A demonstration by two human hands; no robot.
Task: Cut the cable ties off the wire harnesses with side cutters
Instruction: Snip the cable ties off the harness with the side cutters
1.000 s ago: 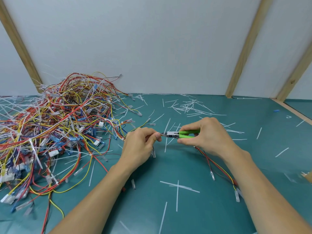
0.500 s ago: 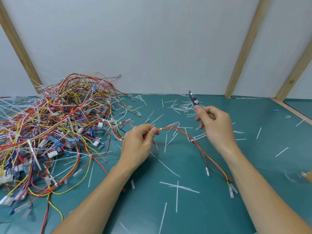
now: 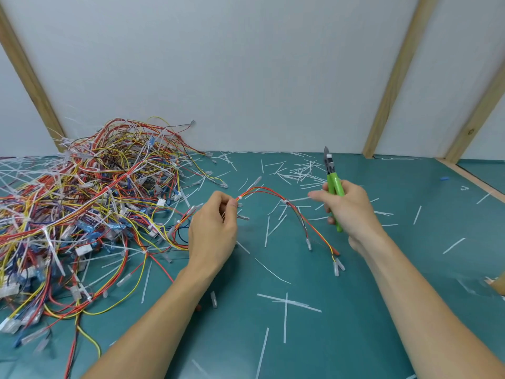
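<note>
A large tangled pile of wire harnesses (image 3: 90,214), many still bound by white cable ties, is shown at left on the green work mat (image 3: 355,337); most of the task is judged to remain. Cut tie offcuts (image 3: 287,299) are scattered over the mat, so part of the work is judged done. At centre, one red-and-yellow harness (image 3: 273,192) is pinched near a white cable tie (image 3: 239,198) by the thumb and forefinger of the left hand (image 3: 216,228). From there the harness arches rightward, a second tie (image 3: 285,201) being seen on it, and trails down to the mat between the hands. At right, green-handled side cutters (image 3: 332,181) are gripped by the right hand (image 3: 349,206), tip raised, well apart from the ties; whether the jaws are parted cannot be told.
</note>
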